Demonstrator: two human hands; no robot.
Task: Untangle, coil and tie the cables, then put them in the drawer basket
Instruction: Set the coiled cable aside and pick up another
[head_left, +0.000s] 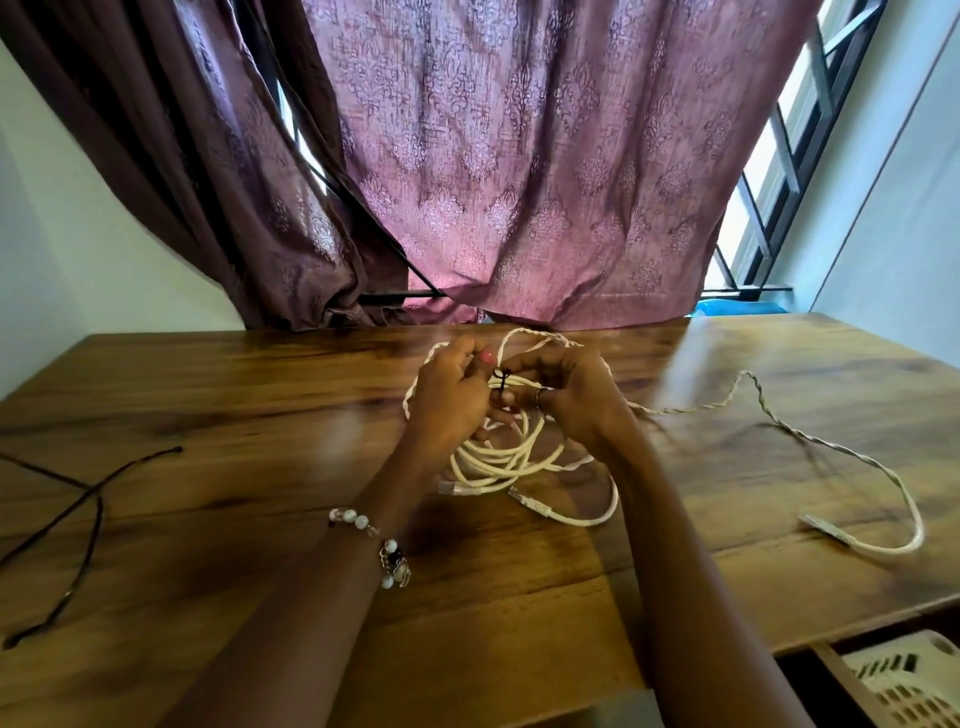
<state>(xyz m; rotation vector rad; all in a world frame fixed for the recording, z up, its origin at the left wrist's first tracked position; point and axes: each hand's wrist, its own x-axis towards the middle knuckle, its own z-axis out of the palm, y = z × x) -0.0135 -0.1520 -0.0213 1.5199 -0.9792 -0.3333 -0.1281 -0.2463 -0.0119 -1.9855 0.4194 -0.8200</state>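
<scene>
A coil of cream cable (511, 457) lies on the wooden table (260, 415) between my hands. My left hand (449, 400) and my right hand (574, 395) are raised over its far side, and both pinch a thin black tie (502, 378) wrapped round the bundled strands. Two clear plugs of the coil (530, 503) rest near my wrists. A second, twisted cream cable (810, 441) trails off to the right and ends in a plug (826, 530). Its other end loops behind my hands.
Thin dark cords (78, 499) lie crossed on the table's left side. A cream slatted basket (904, 686) sits in an open drawer at the bottom right, below the table edge. A purple curtain (519, 182) hangs against the table's far edge.
</scene>
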